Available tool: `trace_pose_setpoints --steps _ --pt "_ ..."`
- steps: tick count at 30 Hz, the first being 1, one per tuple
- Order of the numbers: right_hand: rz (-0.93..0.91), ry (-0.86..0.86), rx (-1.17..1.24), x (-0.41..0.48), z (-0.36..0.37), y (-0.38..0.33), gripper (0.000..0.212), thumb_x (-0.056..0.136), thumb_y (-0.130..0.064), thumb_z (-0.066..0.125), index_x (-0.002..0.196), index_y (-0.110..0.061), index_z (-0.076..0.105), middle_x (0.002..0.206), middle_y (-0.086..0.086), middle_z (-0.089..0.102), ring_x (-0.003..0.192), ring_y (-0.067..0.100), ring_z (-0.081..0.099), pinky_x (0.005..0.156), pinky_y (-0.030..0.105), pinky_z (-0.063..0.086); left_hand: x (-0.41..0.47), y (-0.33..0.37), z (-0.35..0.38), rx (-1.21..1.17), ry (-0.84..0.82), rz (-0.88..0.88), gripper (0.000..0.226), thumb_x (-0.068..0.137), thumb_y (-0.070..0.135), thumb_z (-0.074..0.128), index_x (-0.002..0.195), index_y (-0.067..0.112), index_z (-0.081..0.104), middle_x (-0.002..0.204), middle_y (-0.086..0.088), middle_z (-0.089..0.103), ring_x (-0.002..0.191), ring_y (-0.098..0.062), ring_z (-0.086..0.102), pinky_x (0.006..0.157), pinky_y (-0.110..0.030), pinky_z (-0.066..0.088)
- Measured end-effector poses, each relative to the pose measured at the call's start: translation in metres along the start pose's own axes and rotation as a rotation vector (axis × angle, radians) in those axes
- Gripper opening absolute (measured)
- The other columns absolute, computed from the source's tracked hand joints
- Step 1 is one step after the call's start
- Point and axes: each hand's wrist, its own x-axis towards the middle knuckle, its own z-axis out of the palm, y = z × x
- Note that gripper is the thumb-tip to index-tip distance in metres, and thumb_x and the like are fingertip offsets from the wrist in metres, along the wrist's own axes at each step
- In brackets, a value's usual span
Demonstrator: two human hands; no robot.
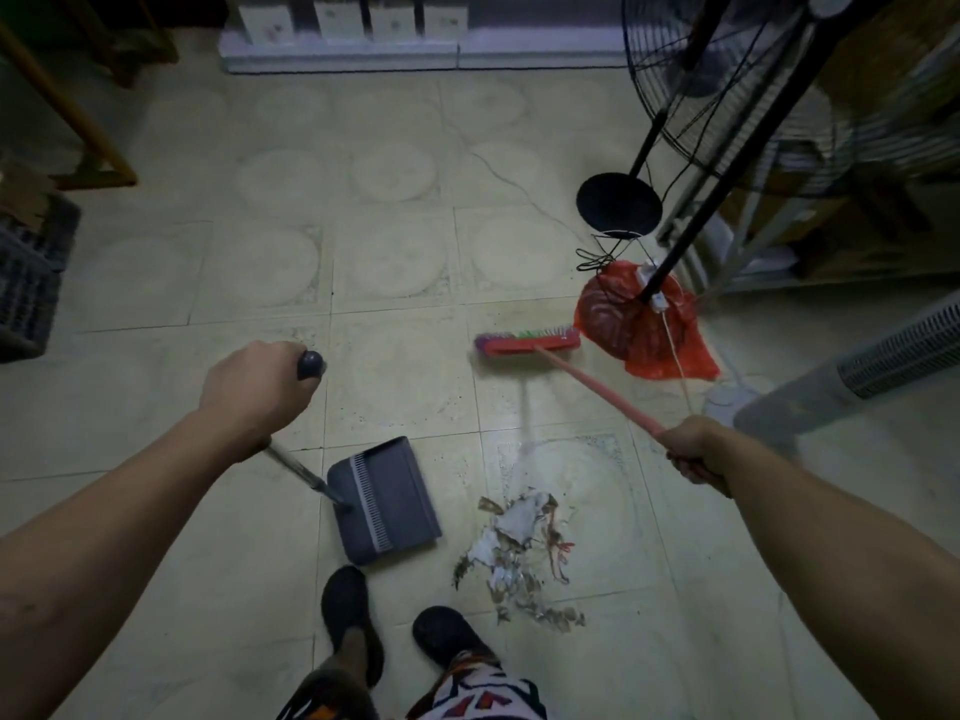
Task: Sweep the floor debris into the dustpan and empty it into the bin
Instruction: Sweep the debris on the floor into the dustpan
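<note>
My left hand (254, 389) grips the top of a long metal handle whose grey dustpan (384, 498) rests on the tiled floor just ahead of my feet. A pile of debris (519, 553), torn paper and dry brown scraps, lies on the floor to the right of the dustpan, apart from it. My right hand (693, 452) grips the pink handle of a broom (527, 343). Its red head with coloured bristles is out ahead, beyond the pile and next to a red plastic bag. No bin is clearly in view.
A red plastic bag (649, 330) and a cable lie at the foot of a black stand fan (618, 202) on the right. A pale tower fan (852, 371) leans in at right. A dark crate (31, 283) sits at left; white boxes line the far wall.
</note>
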Motion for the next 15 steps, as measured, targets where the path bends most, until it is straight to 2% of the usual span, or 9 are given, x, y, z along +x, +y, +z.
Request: trace_pose_setpoints --steps 2,4,8,10,13,15 --pt "0.019 0.028 0.096 0.007 0.013 0.011 0.024 0.101 -0.019 0.041 0.095 0.003 0.049 0.06 0.011 0.049 0.04 0.015 0.038 0.044 0.023 0.034 0.011 0.006 0.0 -0.005 -0.017 0.031 0.031 0.096 0.041 0.048 0.088 0.015 0.064 0.081 -0.011 0.065 0.071 -0.032 0.059 0.06 -0.031 0.043" --pt "0.049 0.055 0.145 0.01 0.027 0.023 0.025 0.099 -0.013 0.036 0.112 0.006 0.045 0.068 0.018 0.055 0.04 0.019 0.046 0.048 0.028 0.041 0.023 0.014 0.0 -0.013 -0.035 0.073 0.031 0.096 0.042 0.048 0.09 0.015 0.063 0.081 -0.01 0.064 0.072 -0.031 0.059 0.061 -0.031 0.046" --pt "0.238 -0.011 0.148 -0.006 0.064 0.051 0.033 0.099 -0.025 0.028 0.113 -0.002 0.047 0.057 0.011 0.047 0.033 0.014 0.042 0.05 0.022 0.032 0.052 0.029 0.004 -0.062 -0.104 0.149 0.033 0.097 0.043 0.045 0.084 0.016 0.06 0.071 -0.006 0.061 0.061 -0.028 0.061 0.056 -0.03 0.05" --pt "0.299 -0.043 0.153 -0.021 0.084 0.064 0.04 0.099 -0.028 0.025 0.115 0.001 0.047 0.049 0.009 0.044 0.035 0.013 0.037 0.049 0.022 0.031 0.068 0.038 0.008 -0.066 -0.134 0.209 0.034 0.098 0.043 0.044 0.08 0.017 0.058 0.068 -0.005 0.059 0.055 -0.027 0.062 0.055 -0.029 0.051" --pt "0.362 -0.089 0.102 -0.043 0.107 0.063 0.032 0.099 -0.026 0.024 0.104 -0.001 0.044 0.044 0.007 0.046 0.036 0.015 0.038 0.05 0.025 0.037 0.088 0.048 0.017 -0.058 -0.146 0.292 0.034 0.097 0.044 0.045 0.082 0.016 0.058 0.073 -0.006 0.059 0.067 -0.029 0.061 0.061 -0.031 0.049" --pt "0.396 -0.112 0.142 -0.06 0.121 0.057 0.036 0.097 -0.026 0.026 0.111 0.0 0.046 0.044 0.006 0.048 0.035 0.015 0.04 0.053 0.027 0.039 0.098 0.055 0.022 -0.062 -0.15 0.355 0.032 0.098 0.042 0.046 0.083 0.015 0.057 0.076 -0.008 0.057 0.072 -0.031 0.056 0.062 -0.032 0.045"
